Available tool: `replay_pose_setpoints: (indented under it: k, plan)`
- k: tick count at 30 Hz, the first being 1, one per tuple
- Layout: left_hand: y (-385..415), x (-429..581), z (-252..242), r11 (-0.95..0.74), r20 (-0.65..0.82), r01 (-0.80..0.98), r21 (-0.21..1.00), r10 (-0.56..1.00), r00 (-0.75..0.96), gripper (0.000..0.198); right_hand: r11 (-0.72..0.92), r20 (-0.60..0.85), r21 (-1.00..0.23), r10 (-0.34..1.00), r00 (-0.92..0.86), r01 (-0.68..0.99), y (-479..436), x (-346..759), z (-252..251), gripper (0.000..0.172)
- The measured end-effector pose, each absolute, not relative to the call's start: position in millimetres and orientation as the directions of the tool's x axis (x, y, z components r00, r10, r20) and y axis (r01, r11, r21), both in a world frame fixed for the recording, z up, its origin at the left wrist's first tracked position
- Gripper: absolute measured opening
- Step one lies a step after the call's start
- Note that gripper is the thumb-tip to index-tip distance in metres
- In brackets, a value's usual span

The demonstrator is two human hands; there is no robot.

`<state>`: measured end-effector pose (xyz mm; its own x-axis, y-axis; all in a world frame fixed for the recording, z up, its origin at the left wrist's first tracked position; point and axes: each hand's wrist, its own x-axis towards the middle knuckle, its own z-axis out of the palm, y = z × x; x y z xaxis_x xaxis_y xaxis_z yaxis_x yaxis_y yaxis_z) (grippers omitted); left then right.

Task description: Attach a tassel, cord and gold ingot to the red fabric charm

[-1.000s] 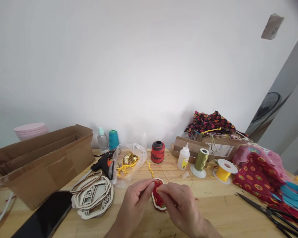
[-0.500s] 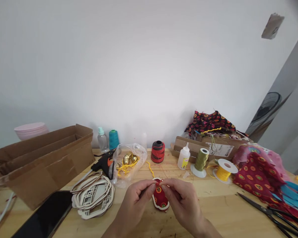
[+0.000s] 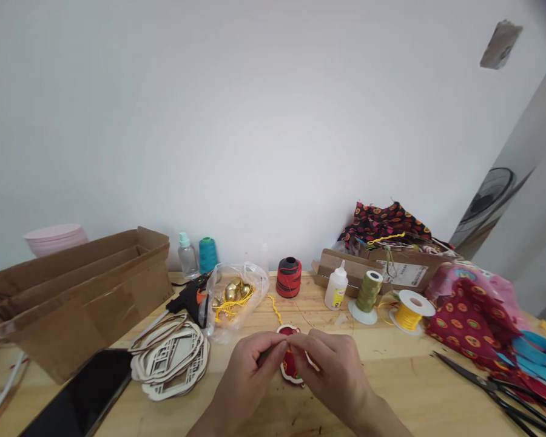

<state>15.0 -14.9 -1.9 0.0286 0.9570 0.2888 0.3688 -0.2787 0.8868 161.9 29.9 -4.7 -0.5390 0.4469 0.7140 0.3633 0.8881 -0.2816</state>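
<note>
My left hand [image 3: 258, 367] and my right hand [image 3: 331, 371] meet fingertip to fingertip in front of me, thumbs and forefingers pinched together. Whatever small thing lies between the tips is hidden; a trace of red shows there. Just beneath the fingers, a red patterned fabric ornament with a white scalloped rim [image 3: 290, 371] lies on the table, partly covered by my right hand. A twisted yellow cord [image 3: 276, 309] runs from its top end towards the back.
Behind stand a red thread spool [image 3: 289, 278], a glue bottle [image 3: 336, 287] and a bag of gold bells [image 3: 234, 294]. White wooden frames [image 3: 173, 364], a phone [image 3: 79, 394] and a cardboard box [image 3: 86, 303] sit left. Scissors [image 3: 486, 383] and red fabric [image 3: 468, 321] lie right.
My right hand has shifted slightly left, its forefinger now over the left fingertips. The fingertips are closer together and the red bit between them is mostly covered.
</note>
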Motion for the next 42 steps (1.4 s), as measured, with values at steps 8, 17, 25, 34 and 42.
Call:
replay_pose_setpoints:
  k: [8, 17, 25, 34, 42]
  plan:
    - [-12, 12, -6, -0.207, 0.270, 0.341, 0.917, 0.952, -0.147, 0.022, 0.853, 0.730, -0.382, 0.515, -0.450, 0.357, 26, 159, -5, 0.012]
    - [-15, 12, -5, -0.343, 0.436, 0.535, 0.772, 0.898, -0.053, 0.019, 0.763, 0.659, -0.533, 0.645, -0.385, 0.366, 24, 155, -9, 0.013]
    - [-15, 10, -9, -0.417, 0.533, 0.745, 0.520, 0.840, 0.098, 0.019, 0.715, 0.628, -0.562, 0.696, -0.349, 0.416, 22, 151, -8, 0.016]
    - [-17, 12, -9, -0.389, 0.516, 0.732, 0.559, 0.855, 0.061, 0.018, 0.622, 0.521, -0.702, 0.781, -0.345, 0.347, 23, 152, -6, 0.019]
    - [-15, 9, -9, -0.483, 0.641, 0.838, 0.254, 0.733, 0.228, 0.023, 0.553, 0.448, -0.753, 0.828, -0.337, 0.357, 23, 150, -12, 0.024]
